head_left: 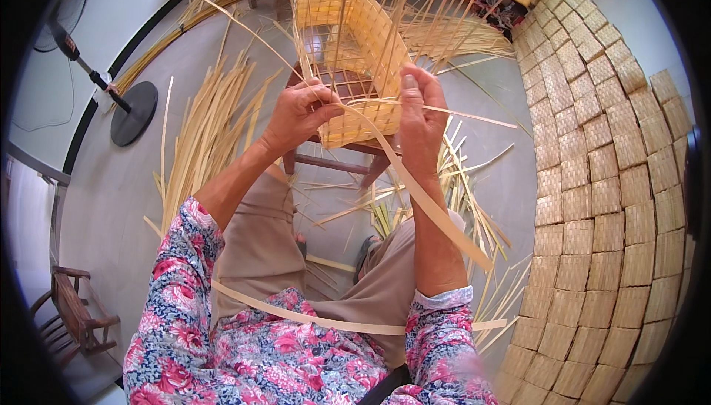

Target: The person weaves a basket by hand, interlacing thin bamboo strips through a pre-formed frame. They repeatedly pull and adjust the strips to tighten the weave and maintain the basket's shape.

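Observation:
A half-woven yellow bamboo basket [386, 49] rests on a small reddish-brown wooden stool [333, 162] in front of me, thin upright strips rising from its sides. My left hand [302, 115] is closed in a pinch at the basket's near rim, gripping strips there. From its fingertips a wide pale bamboo strip [426, 201] curves down across my right forearm. My right hand [421, 112] is closed at the near right corner, thumb up, on a thin bamboo strip [474, 118] that runs out to the right.
Loose bamboo strips [204, 135] lie in a bundle on the left floor, with more scattered at right. Stacked woven panels [592, 205] line the right side. A fan base [135, 114] stands left, a small wooden chair [74, 316] lower left. Another strip [326, 322] crosses my lap.

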`<state>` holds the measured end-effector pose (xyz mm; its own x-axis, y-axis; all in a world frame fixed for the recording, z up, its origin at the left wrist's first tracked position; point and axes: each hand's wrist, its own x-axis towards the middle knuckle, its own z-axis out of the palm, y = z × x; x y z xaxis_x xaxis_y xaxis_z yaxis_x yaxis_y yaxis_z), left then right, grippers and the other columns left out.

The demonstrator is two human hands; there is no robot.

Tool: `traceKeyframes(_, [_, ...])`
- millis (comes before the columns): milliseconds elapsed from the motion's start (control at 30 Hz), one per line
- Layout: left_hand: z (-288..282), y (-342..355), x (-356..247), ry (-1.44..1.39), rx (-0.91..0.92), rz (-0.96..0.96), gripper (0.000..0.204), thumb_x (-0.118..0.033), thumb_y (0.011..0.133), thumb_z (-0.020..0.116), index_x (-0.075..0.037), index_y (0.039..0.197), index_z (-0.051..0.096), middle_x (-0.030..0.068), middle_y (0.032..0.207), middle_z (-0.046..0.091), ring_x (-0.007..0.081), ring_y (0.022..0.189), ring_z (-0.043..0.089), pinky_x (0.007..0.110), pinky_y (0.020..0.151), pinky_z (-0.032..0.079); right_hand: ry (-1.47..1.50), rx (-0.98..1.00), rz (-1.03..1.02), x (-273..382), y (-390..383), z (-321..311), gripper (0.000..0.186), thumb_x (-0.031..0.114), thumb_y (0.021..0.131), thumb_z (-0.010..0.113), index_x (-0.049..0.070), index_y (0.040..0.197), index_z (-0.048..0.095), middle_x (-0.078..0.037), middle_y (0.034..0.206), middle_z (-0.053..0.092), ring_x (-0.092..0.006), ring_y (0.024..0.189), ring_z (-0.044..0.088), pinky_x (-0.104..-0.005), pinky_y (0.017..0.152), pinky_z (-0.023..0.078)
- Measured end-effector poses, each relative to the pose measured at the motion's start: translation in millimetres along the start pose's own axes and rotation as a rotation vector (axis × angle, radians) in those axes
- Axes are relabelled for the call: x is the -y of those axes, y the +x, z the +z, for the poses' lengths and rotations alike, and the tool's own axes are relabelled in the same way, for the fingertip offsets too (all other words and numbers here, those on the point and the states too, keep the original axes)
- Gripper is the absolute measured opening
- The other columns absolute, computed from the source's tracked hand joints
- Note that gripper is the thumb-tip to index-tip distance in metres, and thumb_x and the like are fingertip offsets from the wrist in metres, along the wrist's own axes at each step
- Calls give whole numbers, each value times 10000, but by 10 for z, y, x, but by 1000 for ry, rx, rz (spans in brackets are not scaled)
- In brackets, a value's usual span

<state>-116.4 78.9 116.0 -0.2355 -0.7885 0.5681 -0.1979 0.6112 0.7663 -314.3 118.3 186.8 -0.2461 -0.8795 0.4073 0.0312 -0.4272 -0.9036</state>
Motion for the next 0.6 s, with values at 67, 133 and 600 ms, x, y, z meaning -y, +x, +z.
traceKeyframes(67, [11, 23, -65, 18, 14, -3, 124, -77, 850, 788, -3, 926, 724, 47, 853, 647, 112, 728, 616, 251, 629, 511, -30, 69, 23, 85, -7, 13, 208, 139, 1030, 555, 25, 1179, 645, -39, 1090, 642, -100, 948, 565, -259, 870, 470])
traceKeyframes(133, [10, 30, -99, 32, 33, -8, 118, -64, 855, 783, 3, 929, 721, 39, 856, 630, 104, 726, 607, 246, 632, 509, -10, 137, 80, 50, 15, -43, 198, 132, 997, 589, 45, 1166, 644, -46, 1145, 623, -99, 983, 558, -257, 873, 460])
traceKeyframes(600, [-10, 51, -140, 48, 28, 9, 99, -24, 861, 773, 14, 938, 724, 22, 866, 593, 72, 730, 569, 221, 619, 479, -74, -115, 73, -196, 478, -513, 378, 119, 929, 519, 77, 1287, 635, 18, 1075, 616, -64, 914, 546, -231, 772, 445])
